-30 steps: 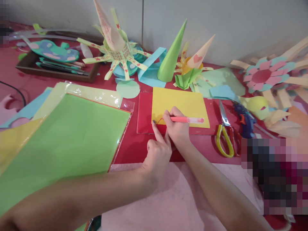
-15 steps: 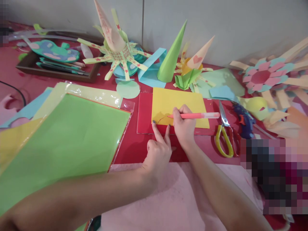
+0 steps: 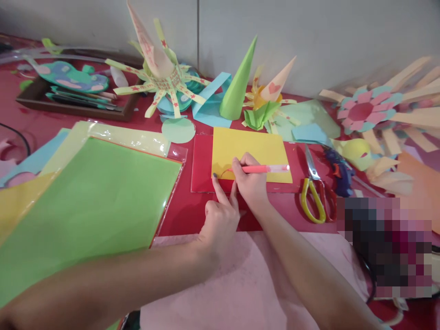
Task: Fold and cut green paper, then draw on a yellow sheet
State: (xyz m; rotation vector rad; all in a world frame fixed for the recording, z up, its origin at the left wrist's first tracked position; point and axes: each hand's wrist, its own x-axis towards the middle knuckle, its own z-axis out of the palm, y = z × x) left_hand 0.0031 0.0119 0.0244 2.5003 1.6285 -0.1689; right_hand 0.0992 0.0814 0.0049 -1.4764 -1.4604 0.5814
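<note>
My right hand point(image 3: 252, 181) is closed round a pink pen point(image 3: 256, 169), its tip low on the left part of a yellow sheet of paper point(image 3: 250, 144). A thin curved line shows near the tip. Two outstretched fingers of my left hand point(image 3: 220, 215) press on the sheet's lower edge, by its left corner; the other fingers are curled under. Beneath the yellow sheet lies a red rectangular board or folder point(image 3: 201, 160), showing at the left and along the bottom.
Scissors point(image 3: 314, 192) and a blue glue gun point(image 3: 340, 169) lie right of the sheet. At left rests a plastic sleeve with green paper point(image 3: 113, 188). Behind stand a green paper cone point(image 3: 238, 87), paper crafts point(image 3: 167, 75) and a brown tray point(image 3: 27, 101). Pink paper point(image 3: 247, 279) covers the front.
My right hand has moved the pen tip leftward across the yellow sheet, closer to my left fingertip. My left hand stays on the paper's edge. The whole view has shifted slightly.
</note>
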